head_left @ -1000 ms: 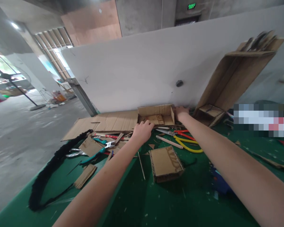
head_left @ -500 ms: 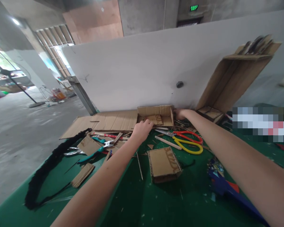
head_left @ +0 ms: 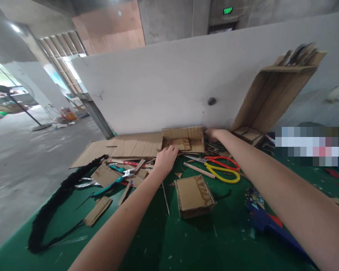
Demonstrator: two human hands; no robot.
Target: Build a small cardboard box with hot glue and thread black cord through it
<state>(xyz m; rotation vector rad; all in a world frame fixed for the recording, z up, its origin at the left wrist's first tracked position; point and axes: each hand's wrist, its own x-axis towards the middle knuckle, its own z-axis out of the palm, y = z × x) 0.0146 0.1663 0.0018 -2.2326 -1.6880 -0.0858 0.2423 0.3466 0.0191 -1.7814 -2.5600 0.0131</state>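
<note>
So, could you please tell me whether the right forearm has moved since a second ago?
Yes: judged against the scissors, the right forearm has shifted to the right, so it no longer covers part of their red handle.

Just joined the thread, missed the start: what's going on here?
A person has both bare hands at an open cardboard box at the foot of a white wall. The left hand is at its front edge; the right hand is by its right end, fingers partly hidden, so its grip is unclear. Nearer on the green table sits a small cardboard block, untouched. Scissors and pliers lie among the scraps.
</note>
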